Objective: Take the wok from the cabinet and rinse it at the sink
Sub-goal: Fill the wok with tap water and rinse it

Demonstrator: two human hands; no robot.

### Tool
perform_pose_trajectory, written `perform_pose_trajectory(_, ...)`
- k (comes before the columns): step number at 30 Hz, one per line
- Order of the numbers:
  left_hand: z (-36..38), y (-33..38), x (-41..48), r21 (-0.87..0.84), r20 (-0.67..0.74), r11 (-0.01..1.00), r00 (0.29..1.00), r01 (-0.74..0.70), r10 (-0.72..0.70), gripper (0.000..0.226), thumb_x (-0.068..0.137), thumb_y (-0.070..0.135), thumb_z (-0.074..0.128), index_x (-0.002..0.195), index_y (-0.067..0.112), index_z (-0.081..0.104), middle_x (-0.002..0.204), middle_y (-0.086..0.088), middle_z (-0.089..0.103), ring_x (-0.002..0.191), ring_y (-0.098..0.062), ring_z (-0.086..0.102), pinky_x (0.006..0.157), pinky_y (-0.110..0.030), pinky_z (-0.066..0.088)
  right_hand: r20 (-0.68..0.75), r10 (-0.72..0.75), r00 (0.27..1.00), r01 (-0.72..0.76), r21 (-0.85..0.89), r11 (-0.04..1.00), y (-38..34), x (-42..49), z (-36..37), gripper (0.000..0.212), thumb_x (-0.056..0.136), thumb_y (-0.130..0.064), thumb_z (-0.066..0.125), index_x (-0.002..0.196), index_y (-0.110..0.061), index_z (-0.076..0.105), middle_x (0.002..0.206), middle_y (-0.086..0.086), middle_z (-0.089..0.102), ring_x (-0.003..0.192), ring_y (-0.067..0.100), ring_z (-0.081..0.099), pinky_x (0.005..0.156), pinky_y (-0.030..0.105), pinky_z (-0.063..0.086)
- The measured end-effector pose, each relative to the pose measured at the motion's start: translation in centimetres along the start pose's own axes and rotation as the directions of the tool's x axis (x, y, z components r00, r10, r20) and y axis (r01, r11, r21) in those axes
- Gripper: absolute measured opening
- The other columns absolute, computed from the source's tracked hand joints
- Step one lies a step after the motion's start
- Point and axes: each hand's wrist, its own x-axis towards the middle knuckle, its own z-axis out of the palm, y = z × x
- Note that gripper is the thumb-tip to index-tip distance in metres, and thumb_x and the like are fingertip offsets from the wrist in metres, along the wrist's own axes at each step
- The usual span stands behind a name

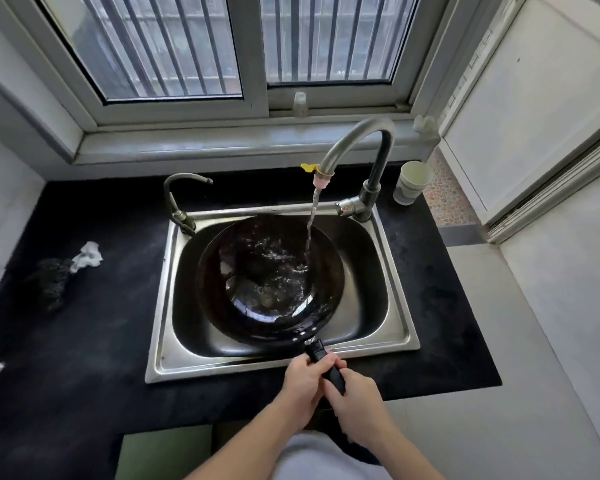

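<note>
Black steel fills the middle of my view: the wok (271,282) sits down inside the stainless sink (174,362), mouth up, with its bowl taking up most of the basin. I cannot tell whether it rests on the sink floor. Its long axis runs from the far side of the sink back toward me, and the black handle (321,356) points at me, slanting a little to my right as it crosses the near rim.

Both hands are closed around that handle. My left hand (303,379) grips it nearer the bowl, and my right hand (355,393) wraps it further back, the two touching.

A thin water stream (310,230) falls from the pink nozzle of the curved faucet (357,140) into the right half of the wok, where it splashes. A shallow pool of water lies in the bowl, glinting.

A paper cup (411,183) stands upright on the black counter (84,341) just right of the faucet base. Its printed band is too small for me to read, and I cannot see inside it. A smaller tap (179,199) stands at the sink's far left corner.

On the counter to the left lie a crumpled white tissue (87,256) and, touching it, a dark scrubber (51,282). A small clear bottle (299,105) stands on the window ledge behind the faucet.
</note>
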Motion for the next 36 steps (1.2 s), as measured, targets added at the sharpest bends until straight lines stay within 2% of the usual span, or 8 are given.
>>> perform_pose_trajectory(3,0.1,-1.0,-0.1,-0.007,0.02,0.999,0.999,0.039,-0.039,0.005,0.093,-0.001,0.056,0.093,-0.002,0.06,0.08,-0.014,0.067,0.073,-0.022,0.064,0.067,-0.031,0.056,-0.006,0.045,0.999,-0.045,0.024,0.999,0.7,-1.0,0.2,0.023,0.092,-0.034,0.06,0.071,-0.029,0.053,0.067,-0.008,0.062,0.056,0.006,0.054,0.05,0.018,0.042)
perform_pose_trajectory(7,1.1,-1.7,0.4,-0.037,0.077,0.996,0.994,0.076,-0.073,0.004,0.093,-0.004,0.054,0.092,-0.002,0.058,0.078,-0.015,0.065,0.073,-0.022,0.064,0.07,-0.031,0.056,-0.043,0.067,0.997,-0.066,0.027,0.997,1.6,-1.8,-0.6,0.013,0.091,-0.035,0.06,0.084,-0.025,0.06,0.077,-0.005,0.068,0.062,0.007,0.059,0.052,0.019,0.043)
perform_pose_trajectory(12,2.2,-1.5,1.1,0.014,0.089,0.996,0.992,0.085,-0.086,0.005,0.093,0.0,0.055,0.091,-0.001,0.059,0.08,-0.013,0.067,0.069,-0.022,0.064,0.06,-0.032,0.055,-0.086,0.038,0.996,-0.037,0.008,0.999,1.9,-1.2,-1.5,0.021,0.091,-0.035,0.059,0.093,-0.015,0.066,0.079,-0.005,0.067,0.061,0.005,0.055,0.052,0.016,0.041)
perform_pose_trajectory(17,2.3,-0.4,1.1,-0.001,0.064,1.0,0.998,0.025,-0.025,0.013,0.093,-0.002,0.055,0.081,-0.002,0.061,0.079,-0.015,0.067,0.069,-0.023,0.064,0.063,-0.031,0.056,-0.07,0.036,0.997,-0.035,0.018,0.999,1.4,-0.1,-1.6,0.019,0.091,-0.035,0.059,0.086,-0.018,0.064,0.074,-0.004,0.067,0.057,0.005,0.053,0.051,0.017,0.041)
perform_pose_trajectory(25,0.7,-1.0,0.4,0.012,0.02,1.0,1.0,0.015,-0.016,0.005,0.092,0.001,0.059,0.092,-0.003,0.062,0.08,-0.014,0.069,0.071,-0.022,0.066,0.064,-0.03,0.056,-0.032,0.076,0.997,-0.074,0.057,0.996,0.8,-0.7,-0.2,0.022,0.09,-0.037,0.059,0.071,-0.027,0.054,0.066,-0.005,0.063,0.053,0.007,0.054,0.049,0.017,0.04)
perform_pose_trajectory(28,0.4,-1.8,0.2,0.015,0.043,0.999,0.998,0.042,-0.043,0.005,0.092,0.001,0.059,0.092,-0.002,0.063,0.079,-0.013,0.07,0.074,-0.022,0.067,0.069,-0.032,0.056,-0.02,0.106,0.994,-0.104,0.104,0.989,1.3,-1.6,0.0,0.023,0.089,-0.038,0.059,0.069,-0.028,0.053,0.062,-0.004,0.063,0.048,0.009,0.054,0.047,0.024,0.042)
perform_pose_trajectory(31,0.9,-2.3,0.3,0.016,0.069,0.999,0.996,0.049,-0.05,0.006,0.092,0.0,0.058,0.091,-0.003,0.063,0.077,-0.012,0.07,0.073,-0.021,0.067,0.072,-0.033,0.057,-0.055,0.086,0.995,-0.082,0.073,0.994,1.6,-2.3,-0.5,0.024,0.091,-0.037,0.059,0.07,-0.028,0.053,0.062,-0.006,0.062,0.048,0.007,0.053,0.044,0.018,0.039)
perform_pose_trajectory(36,2.1,-2.4,0.7,0.009,0.082,0.998,0.995,0.063,-0.064,0.004,0.092,-0.002,0.056,0.092,-0.003,0.06,0.074,-0.011,0.07,0.069,-0.019,0.068,0.067,-0.03,0.057,-0.084,0.07,0.994,-0.073,-0.031,0.997,1.9,-2.4,-1.7,0.021,0.092,-0.039,0.057,0.077,-0.024,0.055,0.068,-0.008,0.06,0.056,0.005,0.053,0.05,0.016,0.042)
